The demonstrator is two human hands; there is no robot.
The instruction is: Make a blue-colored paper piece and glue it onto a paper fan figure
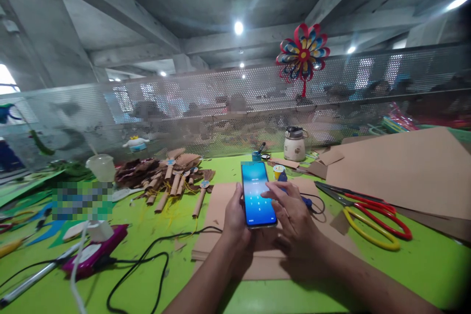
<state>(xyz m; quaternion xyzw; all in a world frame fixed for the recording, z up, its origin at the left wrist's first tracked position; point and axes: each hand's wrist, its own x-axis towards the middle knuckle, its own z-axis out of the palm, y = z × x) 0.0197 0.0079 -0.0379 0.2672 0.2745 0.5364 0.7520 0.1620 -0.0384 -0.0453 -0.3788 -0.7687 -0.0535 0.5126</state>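
My left hand point(236, 218) is closed around the left side and lower end of a smartphone point(253, 191). The phone's lit blue screen shows a number keypad. Over the right part of that screen hovers my right hand point(294, 211), fingers apart and bent, with fingertips at or near the keys; whether they touch I cannot tell. Below both hands lies a stack of brown kraft paper point(221, 206). Behind my right hand a blue object point(282, 176) shows only in part, close to a dark cord.
Scissors with yellow and red handles point(371, 225) lie at right near large brown sheets point(401, 167). Left are small paper brooms point(176, 181), a purple power strip point(95, 250) and black cable point(136, 265). A bottle point(294, 144) stands before a perforated metal screen point(221, 88).
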